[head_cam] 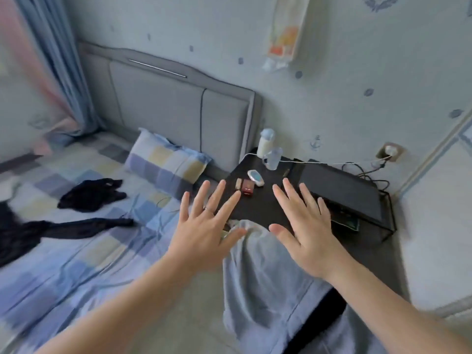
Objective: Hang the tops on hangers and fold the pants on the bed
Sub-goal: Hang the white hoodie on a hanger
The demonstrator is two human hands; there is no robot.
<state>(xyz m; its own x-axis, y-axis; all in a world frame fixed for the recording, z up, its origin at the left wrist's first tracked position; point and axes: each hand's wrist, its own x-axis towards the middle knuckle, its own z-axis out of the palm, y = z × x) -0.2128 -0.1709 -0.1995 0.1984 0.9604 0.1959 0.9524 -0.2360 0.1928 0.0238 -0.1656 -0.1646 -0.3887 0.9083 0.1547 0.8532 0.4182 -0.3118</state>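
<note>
Left hand (204, 226) and right hand (306, 233) hover at frame centre, spread wide, holding nothing. The task seems barely begun. The next move is probably a reach left for the dark garments (92, 195) on the bed (76, 277).

i'm seeing a pale grey-blue garment (258, 277) right in front, rumpled, bunched at its far end and draped over the right edge of the bed (76, 264). off to the left a small black garment (92, 194) lies crumpled on the checked sheet. nearer me, a long black piece (84, 226) stretches flat leftwards into a dark heap; top or pants, i can't tell.
</note>
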